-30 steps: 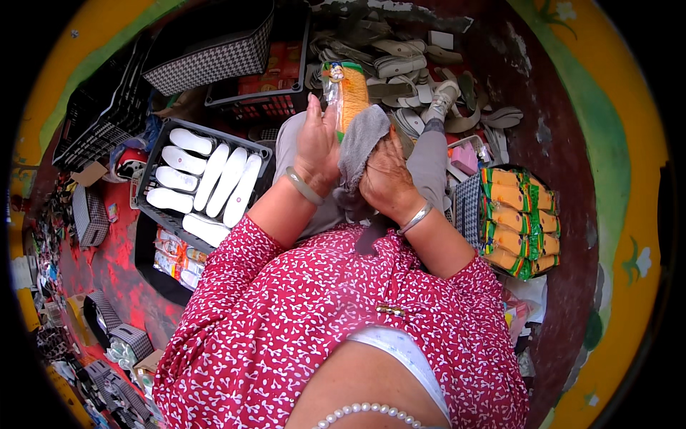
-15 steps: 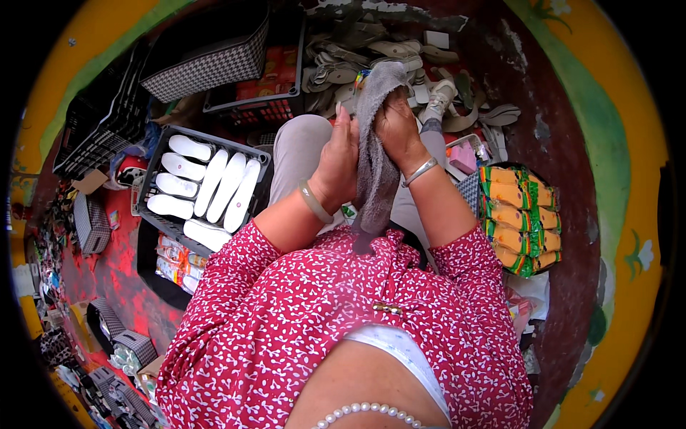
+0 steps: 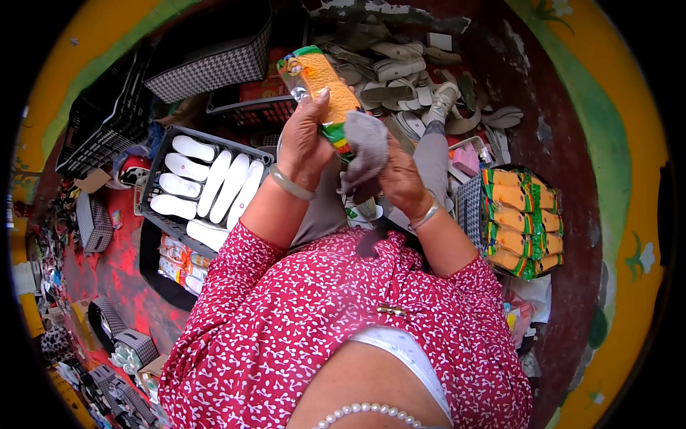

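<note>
My left hand [image 3: 306, 139] is closed round a long clear packet [image 3: 327, 80] with green ends and orange, bumpy-looking contents, tilted up and away to the left. A grey cloth [image 3: 367, 139] is bunched in my right hand [image 3: 404, 180] and rests against the packet's lower end. The fingers of my right hand are partly hidden behind the cloth. Similar orange packets [image 3: 511, 196] are stacked in a checked basket [image 3: 469, 202] at the right.
White shoe soles or slippers [image 3: 227, 184] fill a dark crate [image 3: 163, 136] at the left. Behind it are a checked basket [image 3: 214, 68] and a black crate [image 3: 250, 114]. Worn slippers [image 3: 396, 68] lie piled at the far side. Small goods crowd the red floor [image 3: 121, 279].
The cloth has come down off the packet, which now shows in my left hand. My right hand has moved lower and nearer with the cloth, and my left hand has shifted left.
</note>
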`<state>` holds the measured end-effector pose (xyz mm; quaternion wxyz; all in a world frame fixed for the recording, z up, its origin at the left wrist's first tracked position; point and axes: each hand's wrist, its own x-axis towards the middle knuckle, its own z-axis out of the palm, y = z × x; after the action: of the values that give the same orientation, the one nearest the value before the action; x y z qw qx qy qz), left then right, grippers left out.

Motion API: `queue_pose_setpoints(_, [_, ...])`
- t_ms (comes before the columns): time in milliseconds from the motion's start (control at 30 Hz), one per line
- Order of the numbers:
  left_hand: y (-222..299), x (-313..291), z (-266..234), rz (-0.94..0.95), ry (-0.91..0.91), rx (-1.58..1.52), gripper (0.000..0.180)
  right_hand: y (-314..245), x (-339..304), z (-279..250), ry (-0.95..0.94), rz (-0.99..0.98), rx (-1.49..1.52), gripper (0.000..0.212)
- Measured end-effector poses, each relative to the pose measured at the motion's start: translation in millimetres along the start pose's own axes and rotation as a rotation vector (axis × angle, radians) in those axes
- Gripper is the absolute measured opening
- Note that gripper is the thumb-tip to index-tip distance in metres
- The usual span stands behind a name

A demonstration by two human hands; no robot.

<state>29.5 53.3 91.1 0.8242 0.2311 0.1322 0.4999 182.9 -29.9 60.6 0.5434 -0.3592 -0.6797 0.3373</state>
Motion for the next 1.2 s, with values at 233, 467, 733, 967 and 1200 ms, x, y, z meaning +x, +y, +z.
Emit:
queue_pose_setpoints(233, [20, -2, 12, 0.083, -0.096, 0.013, 0.05, -18, -10, -56, 0.386, 0.195, 0.733, 0.052])
queue_pose_setpoints(467, [11, -20, 36, 0.046, -0.114, 0.28, 0.048, -32, 4, -38, 0.22, 0.501, 0.976, 0.046])
queue_pose_setpoints(733, [5, -27, 37, -0.069, -0.195, 0.438, 0.043, -38, 20, -19, -0.063, 0.55, 0.492, 0.03])
queue_pose_setpoints(967, [7, -21, 31, -0.165, -0.131, 0.43, 0.041, -38, 17, -29, -0.161, 0.731, 0.499, 0.025])
queue_pose_setpoints(1200, [19, -18, 35, -0.137, -0.137, 0.411, 0.04, -31, -1, -6, -0.122, 0.641, 0.507, 0.023])
